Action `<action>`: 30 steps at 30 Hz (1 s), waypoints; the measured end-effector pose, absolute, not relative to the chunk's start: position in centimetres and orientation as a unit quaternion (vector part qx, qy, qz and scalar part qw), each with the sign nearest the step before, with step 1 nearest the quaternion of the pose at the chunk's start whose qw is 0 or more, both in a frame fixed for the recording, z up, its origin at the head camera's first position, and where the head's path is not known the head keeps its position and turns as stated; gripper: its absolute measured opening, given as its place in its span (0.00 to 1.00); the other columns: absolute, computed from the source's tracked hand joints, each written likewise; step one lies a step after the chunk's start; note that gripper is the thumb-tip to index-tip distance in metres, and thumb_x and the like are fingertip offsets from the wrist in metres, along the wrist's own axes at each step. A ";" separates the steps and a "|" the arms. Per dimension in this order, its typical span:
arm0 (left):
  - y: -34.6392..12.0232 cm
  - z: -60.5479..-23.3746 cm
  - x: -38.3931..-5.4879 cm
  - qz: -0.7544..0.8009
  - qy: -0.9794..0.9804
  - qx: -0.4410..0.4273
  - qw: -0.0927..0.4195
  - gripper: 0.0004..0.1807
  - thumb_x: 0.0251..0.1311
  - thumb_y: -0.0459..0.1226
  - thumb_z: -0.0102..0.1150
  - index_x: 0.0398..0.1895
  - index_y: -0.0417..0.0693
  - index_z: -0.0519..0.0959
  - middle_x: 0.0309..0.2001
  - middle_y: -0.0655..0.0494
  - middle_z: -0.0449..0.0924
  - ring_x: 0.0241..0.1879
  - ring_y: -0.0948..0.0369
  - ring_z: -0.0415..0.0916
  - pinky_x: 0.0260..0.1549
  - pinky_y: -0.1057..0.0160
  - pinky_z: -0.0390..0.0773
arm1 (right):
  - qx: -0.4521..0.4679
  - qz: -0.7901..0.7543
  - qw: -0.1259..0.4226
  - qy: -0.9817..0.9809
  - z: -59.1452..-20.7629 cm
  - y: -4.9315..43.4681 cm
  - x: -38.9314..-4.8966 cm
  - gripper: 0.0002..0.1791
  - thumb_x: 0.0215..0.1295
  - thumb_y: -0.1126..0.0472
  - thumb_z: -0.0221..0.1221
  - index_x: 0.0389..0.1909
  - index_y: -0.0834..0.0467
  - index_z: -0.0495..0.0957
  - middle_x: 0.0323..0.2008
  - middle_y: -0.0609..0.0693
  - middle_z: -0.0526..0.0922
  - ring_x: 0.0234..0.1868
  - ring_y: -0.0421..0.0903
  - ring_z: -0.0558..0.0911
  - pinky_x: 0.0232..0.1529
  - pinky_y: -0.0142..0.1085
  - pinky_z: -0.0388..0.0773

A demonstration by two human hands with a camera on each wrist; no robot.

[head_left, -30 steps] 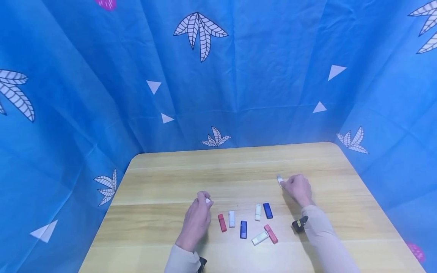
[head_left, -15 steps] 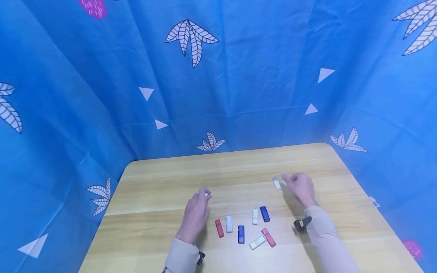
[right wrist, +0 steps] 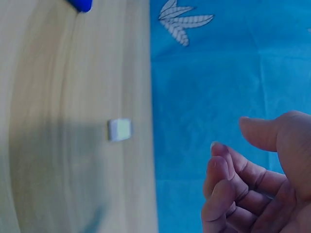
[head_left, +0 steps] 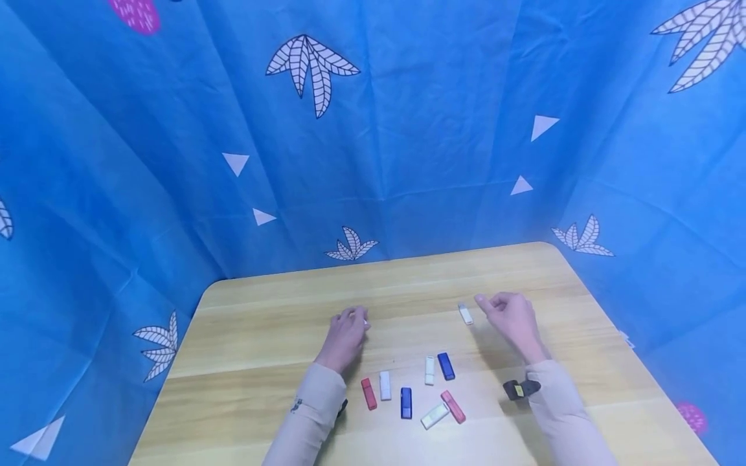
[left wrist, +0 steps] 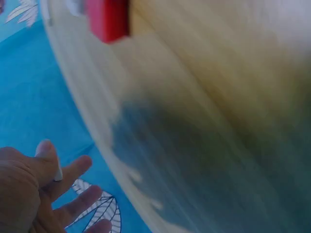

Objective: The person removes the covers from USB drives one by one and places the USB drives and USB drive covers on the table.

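Blue cloth (head_left: pixel 408 129) all round, printed with white leaf sprigs, small white triangles and a few magenta blobs. The table (head_left: pixel 280 304) is pale wood with a fine yellowish grain. On it, near the middle: a red stick (head_left: pixel 368 394), a white stick (head_left: pixel 384 385) beside it, a dark blue stick (head_left: pixel 406 402), then another white (head_left: pixel 429 370) and blue (head_left: pixel 445 366) pair, a cream-white one (head_left: pixel 434 416) and a salmon-red one (head_left: pixel 452 406). Farther right, a white stick with a silvery end (head_left: pixel 465 314). Both sleeves (head_left: pixel 559 414) are beige; a black band with a yellow spot (head_left: pixel 520 389) sits at the right wrist.

No readable text (the sticks look unmarked) anywhere.
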State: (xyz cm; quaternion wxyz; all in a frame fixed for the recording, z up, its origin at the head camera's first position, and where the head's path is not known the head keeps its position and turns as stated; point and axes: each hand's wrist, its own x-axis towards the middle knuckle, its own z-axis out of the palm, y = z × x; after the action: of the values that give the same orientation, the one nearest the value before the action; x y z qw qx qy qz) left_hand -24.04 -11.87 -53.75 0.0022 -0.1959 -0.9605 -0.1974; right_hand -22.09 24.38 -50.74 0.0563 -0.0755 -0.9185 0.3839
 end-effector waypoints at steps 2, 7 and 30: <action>-11.8 -54.2 -24.6 -0.187 -0.960 -0.206 -0.006 0.15 0.75 0.35 0.49 0.61 0.42 0.69 0.58 0.43 0.84 0.73 0.41 0.64 0.73 0.34 0.59 | -0.060 0.384 0.063 -0.919 -50.2 24.0 -21.7 0.25 0.71 0.41 0.60 0.34 0.60 0.86 0.34 0.59 0.90 0.34 0.50 0.86 0.37 0.41 0.82; -11.6 -55.0 -25.6 -0.137 -0.963 -0.231 -0.008 0.20 0.76 0.34 0.46 0.68 0.43 0.66 0.64 0.42 0.79 0.76 0.41 0.60 0.74 0.32 0.57 | -0.032 0.391 0.077 -0.917 -48.6 23.0 -20.7 0.23 0.70 0.42 0.61 0.32 0.59 0.86 0.33 0.57 0.90 0.34 0.49 0.86 0.38 0.42 0.84; -16.7 -52.8 -27.8 -0.238 -0.968 -0.076 -0.014 0.13 0.67 0.27 0.57 0.53 0.36 0.80 0.45 0.42 0.86 0.46 0.47 0.83 0.53 0.49 0.84 | 0.007 0.401 0.090 -0.912 -45.8 21.9 -18.1 0.19 0.69 0.46 0.63 0.28 0.58 0.85 0.25 0.50 0.86 0.28 0.42 0.81 0.33 0.33 0.79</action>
State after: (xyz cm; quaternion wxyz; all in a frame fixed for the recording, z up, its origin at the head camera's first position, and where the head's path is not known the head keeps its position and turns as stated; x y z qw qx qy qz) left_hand -27.81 -16.68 -52.77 -0.0138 -0.0757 -0.9681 -0.2383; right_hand -18.11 21.89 -45.81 0.0900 0.0071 -0.9117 0.4007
